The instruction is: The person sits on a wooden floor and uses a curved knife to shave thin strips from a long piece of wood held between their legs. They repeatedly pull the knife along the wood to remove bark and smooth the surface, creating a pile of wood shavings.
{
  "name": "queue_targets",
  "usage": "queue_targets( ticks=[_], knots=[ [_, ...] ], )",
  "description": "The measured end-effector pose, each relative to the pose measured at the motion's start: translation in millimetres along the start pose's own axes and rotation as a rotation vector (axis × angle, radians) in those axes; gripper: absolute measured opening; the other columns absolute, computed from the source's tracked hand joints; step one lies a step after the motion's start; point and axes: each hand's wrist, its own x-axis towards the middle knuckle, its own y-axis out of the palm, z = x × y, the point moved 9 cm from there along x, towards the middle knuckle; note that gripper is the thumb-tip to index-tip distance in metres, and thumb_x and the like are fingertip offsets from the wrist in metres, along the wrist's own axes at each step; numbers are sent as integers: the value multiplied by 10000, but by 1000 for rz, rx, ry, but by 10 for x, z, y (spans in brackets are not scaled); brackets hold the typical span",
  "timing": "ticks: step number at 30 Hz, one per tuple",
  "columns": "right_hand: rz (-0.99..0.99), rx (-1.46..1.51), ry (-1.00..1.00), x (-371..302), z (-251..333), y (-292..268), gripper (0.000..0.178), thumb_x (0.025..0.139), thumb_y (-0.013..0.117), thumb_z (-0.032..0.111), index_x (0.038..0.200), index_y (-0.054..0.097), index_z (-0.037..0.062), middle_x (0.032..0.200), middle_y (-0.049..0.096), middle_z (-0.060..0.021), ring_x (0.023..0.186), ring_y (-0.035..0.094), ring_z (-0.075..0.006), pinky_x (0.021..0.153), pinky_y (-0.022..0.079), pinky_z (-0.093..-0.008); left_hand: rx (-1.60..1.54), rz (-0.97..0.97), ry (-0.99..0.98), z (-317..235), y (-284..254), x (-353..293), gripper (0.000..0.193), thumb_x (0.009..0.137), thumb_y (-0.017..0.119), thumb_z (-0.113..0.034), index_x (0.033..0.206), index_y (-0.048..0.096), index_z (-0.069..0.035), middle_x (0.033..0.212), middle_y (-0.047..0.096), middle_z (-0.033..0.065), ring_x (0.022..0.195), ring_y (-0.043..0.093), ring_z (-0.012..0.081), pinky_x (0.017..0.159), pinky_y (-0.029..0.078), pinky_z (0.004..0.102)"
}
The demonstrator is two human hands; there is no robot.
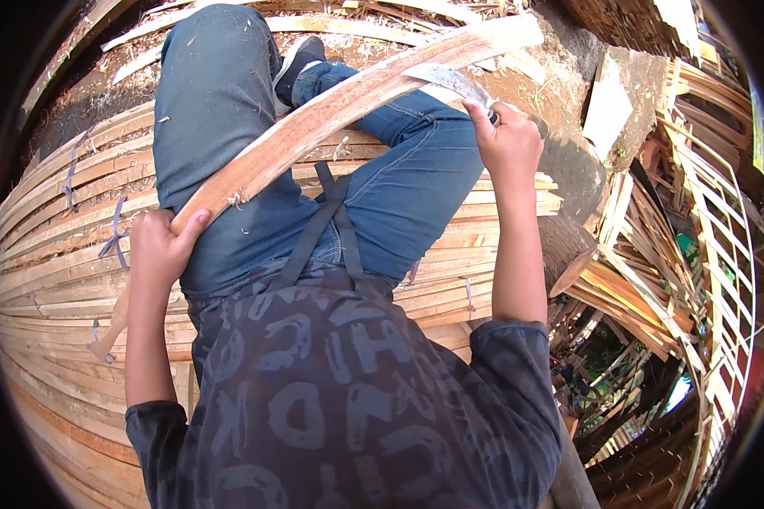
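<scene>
A long, pale reddish wooden plank lies slantwise across my thighs, its far end up to the right. My left hand is closed round the plank's near end beside my left thigh. In my right hand, closed round its handle, is a knife with a curved metal blade. The blade's tip reaches over the right edge of the plank; whether it touches the wood I cannot tell. Most of the knife's handle is hidden by my fingers. A few curled shavings cling to the plank and my jeans.
I sit on bundled wooden slats tied with purple strips. A wooden handle-like piece lies by my left forearm. A log end, stacked slats and a lattice frame stand at right. Shavings and strips litter the ground ahead.
</scene>
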Motion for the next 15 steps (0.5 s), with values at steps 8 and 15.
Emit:
queue_targets(
  ticks=[8,15],
  knots=[
    [155,-74,414,500,-886,-70,739,838,486,686,790,681,-25,710,634,-240,719,634,-383,691,485,-450,54,-1,-53,-24,-16,-39,752,754,648,-596,497,478,91,442,420,233,415,463,323,458,367,439],
    [-7,25,225,44,-389,-256,640,830,547,631,816,713,13,608,618,-185,620,635,-346,591,490,-412,24,25,-79,66,31,5,759,737,648,-615,527,537,106,464,475,252,439,527,357,473,415,447]
  ],
)
